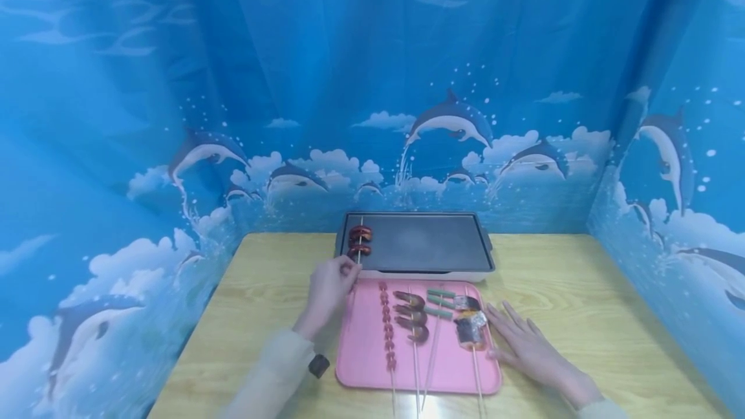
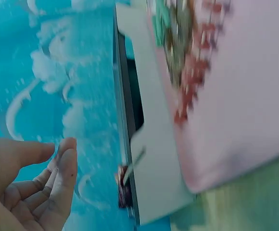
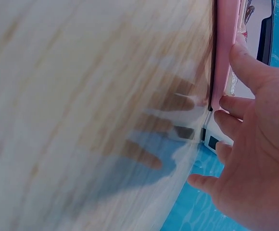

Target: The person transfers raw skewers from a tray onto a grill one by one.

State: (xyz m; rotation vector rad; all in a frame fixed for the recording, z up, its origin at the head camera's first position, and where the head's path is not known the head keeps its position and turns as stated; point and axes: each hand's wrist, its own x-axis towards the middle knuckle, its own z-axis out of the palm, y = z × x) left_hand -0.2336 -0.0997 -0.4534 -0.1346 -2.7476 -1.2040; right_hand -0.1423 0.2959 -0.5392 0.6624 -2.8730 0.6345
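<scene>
Watching remotely, I see left hand (image 1: 328, 290) nearer skewer (image 1: 360, 249), thumb and fingers narrowly apart, seemingly empty. Skewer lies just beyond, on left end of griddle (image 1: 425, 241), long axis front-to-back. Right hand (image 1: 526, 348) spread at edge of tray (image 1: 359, 351).

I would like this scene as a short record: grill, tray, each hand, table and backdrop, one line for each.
Grill: one dark-red skewer at its left end
Tray: pink, in front of the grill, with four skewers
Left hand: near the dark-red skewer, gripping nothing
Right hand: at the tray's right edge
Table: yellowish, wood-grained
Backdrop: blue, with dolphins
</scene>
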